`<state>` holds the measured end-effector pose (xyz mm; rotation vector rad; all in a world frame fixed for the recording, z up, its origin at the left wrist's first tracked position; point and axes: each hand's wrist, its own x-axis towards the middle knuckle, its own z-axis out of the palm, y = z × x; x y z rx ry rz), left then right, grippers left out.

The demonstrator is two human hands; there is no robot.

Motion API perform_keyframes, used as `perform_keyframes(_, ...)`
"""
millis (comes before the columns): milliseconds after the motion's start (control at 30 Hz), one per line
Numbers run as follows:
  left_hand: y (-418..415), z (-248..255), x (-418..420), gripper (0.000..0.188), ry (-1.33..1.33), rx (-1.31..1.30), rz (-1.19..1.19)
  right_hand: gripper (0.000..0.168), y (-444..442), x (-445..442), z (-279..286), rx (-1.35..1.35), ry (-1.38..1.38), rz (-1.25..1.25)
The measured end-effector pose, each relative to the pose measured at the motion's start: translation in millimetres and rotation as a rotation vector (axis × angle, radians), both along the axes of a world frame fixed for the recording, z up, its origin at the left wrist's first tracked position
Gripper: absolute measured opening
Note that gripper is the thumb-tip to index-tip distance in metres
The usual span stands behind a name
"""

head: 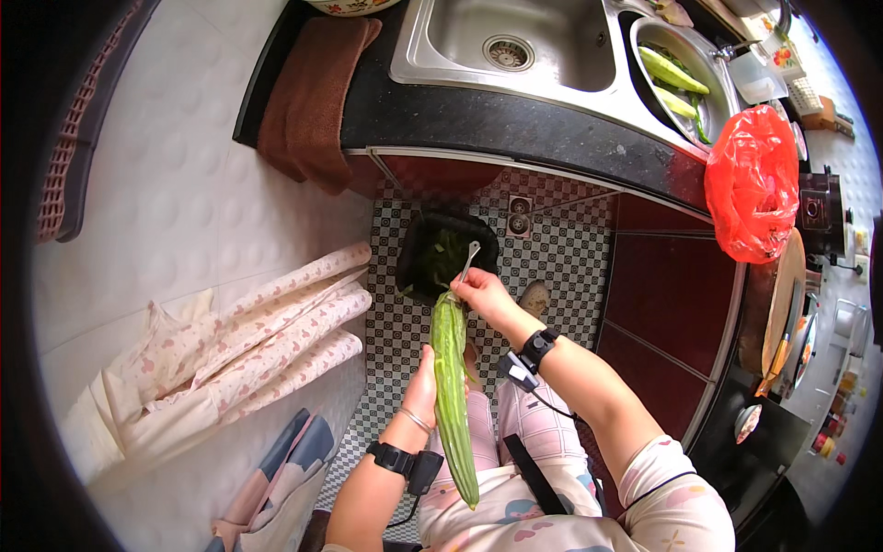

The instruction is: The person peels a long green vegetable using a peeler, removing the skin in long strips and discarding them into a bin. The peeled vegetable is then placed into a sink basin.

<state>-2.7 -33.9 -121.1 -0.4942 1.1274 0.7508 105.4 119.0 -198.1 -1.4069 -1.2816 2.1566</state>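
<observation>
A long ridged green gourd [452, 393] lies lengthwise in front of me, its far end over a dark bin [483, 238] on the floor. My left hand [422, 392] is closed around its left side, the fingers hidden beneath it. At the gourd's far end, my right hand [476, 286] grips a metal peeler [470, 257], whose slotted handle points away from me; its working end is mostly hidden. Green peelings [447, 247] lie inside the bin.
Ahead is a steel sink [552, 41] in a black counter. To its right, a metal basin [721, 76] holds pale green gourds. A red plastic bag [752, 186] hangs over the counter's edge. Patterned cloth [276, 345] hangs at left. A cutting board [779, 303] and knife [779, 355] are at right.
</observation>
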Motion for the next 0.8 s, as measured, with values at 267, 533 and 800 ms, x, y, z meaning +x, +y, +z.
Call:
perform_keyframes(267,8,8,-6,0.065,0.0,0.038,0.01,0.015,21,20,-47,0.071,-0.142,-0.071)
perform_keyframes(533,10,-15,-10,0.064,-0.03,0.036,0.083,0.013,5,26,-8,0.226,-0.13,-0.015)
perform_keyframes(800,9,-31,-5,0.057,-0.095,0.058,0.265,0.009,-33,43,42,-0.093,0.053,0.038)
